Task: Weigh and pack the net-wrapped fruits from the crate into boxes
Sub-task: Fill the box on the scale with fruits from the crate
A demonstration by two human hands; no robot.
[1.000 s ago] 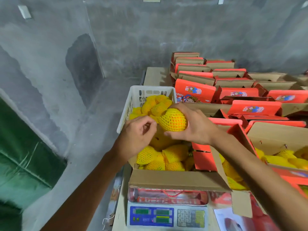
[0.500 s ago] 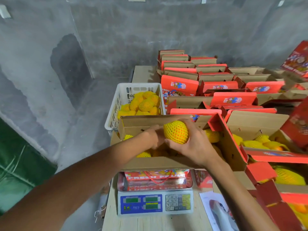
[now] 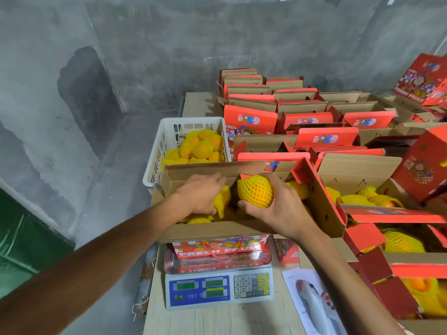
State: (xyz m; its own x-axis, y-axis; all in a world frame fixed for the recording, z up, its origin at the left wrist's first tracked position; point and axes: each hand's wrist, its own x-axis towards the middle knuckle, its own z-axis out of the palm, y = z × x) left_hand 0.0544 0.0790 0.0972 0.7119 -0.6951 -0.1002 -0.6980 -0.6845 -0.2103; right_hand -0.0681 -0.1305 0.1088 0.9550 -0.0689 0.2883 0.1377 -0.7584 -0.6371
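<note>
An open cardboard box [image 3: 212, 232] stands on the electronic scale [image 3: 219, 290] and holds several yellow net-wrapped fruits. My right hand [image 3: 278, 209] grips one net-wrapped fruit [image 3: 255, 191] just above the box's inside. My left hand [image 3: 202, 193] is inside the box and grips another net-wrapped fruit [image 3: 221, 201] that lies among the others. Behind the box, the white plastic crate [image 3: 169, 131] holds more wrapped fruits [image 3: 200, 147].
Many red and brown fruit boxes [image 3: 321, 139] fill the table to the right and behind, some with fruit inside. A tape dispenser [image 3: 316, 303] lies on a paper sheet right of the scale. Grey concrete wall and floor lie to the left.
My right hand has carried the fruit from over the crate down to the box on the scale. My left hand has gone into the box and taken hold of a fruit there.
</note>
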